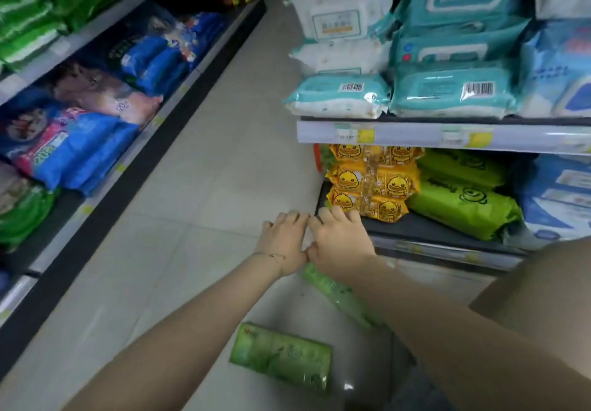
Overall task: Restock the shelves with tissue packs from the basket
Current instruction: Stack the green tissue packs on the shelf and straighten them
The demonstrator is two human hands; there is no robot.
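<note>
a green tissue pack lies flat on the pale tiled floor, near the bottom edge of the view, between the 2 forearms and touching neither. a second green pack lies tilted on the floor just beyond it, partly hidden under the right forearm, its far end beneath the right wrist. no basket can be made out.

both hands are held together above the floor at the left front corner of the lower shelf on the right-hand unit. the left hand is palm down with fingers curled, a thin bracelet at the wrist; nothing is visible in it. the right hand is also palm down, fingers bent, its fingertips at the shelf's front edge just beside the lowest yellow duck-print pack. whether the right hand grips anything cannot be told; its palm side is hidden. the 2 hands touch at the thumbs.

on that lower shelf, 3 yellow duck-print packs are stacked at the left end, with bright green rolled packs just to their right and pale blue packs at the far right. the upper shelf, fronted by a price-label strip, carries teal and white wipe packs stacked several high.

across the aisle, the left-hand shelving holds blue and pink bulk packs on the lower level and green packs above.
</note>
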